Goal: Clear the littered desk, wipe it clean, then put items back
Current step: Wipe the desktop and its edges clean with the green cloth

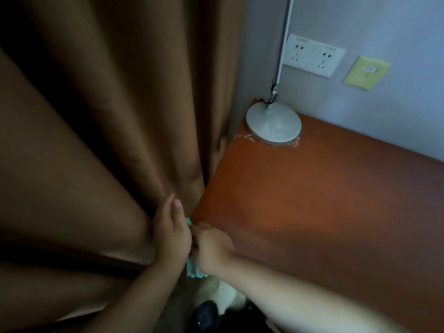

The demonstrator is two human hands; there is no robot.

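Left hand (171, 229): fingers straight, pressed flat against the brown curtain (96, 116), holding it off the worktop (312, 200) edge.
Right hand (212, 248): curled round a teal cloth (195, 272), at the worktop's 7 o'clock corner. Cloth shows above and below the fist.

Risks, as I judge them:
- Curtain folds hang heavy. If the left hand eases, they swing in over the edge and the cloth drags fabric.
- Cloth sits right at the lip, so a stroke outward could slip it off toward the floor.
- Whitish residue (242, 137) rings the lamp base (274, 122) at 11 o'clock. Wiping there could nudge the lamp.

Surface: orange-brown, matte, dim light.
Room: pale wall (396, 32) at 12 to 2 o'clock, double sockets (312, 55), yellow plate (366, 72) beside them. Dark shapes by the floor at 6 o'clock, too blurred to name.
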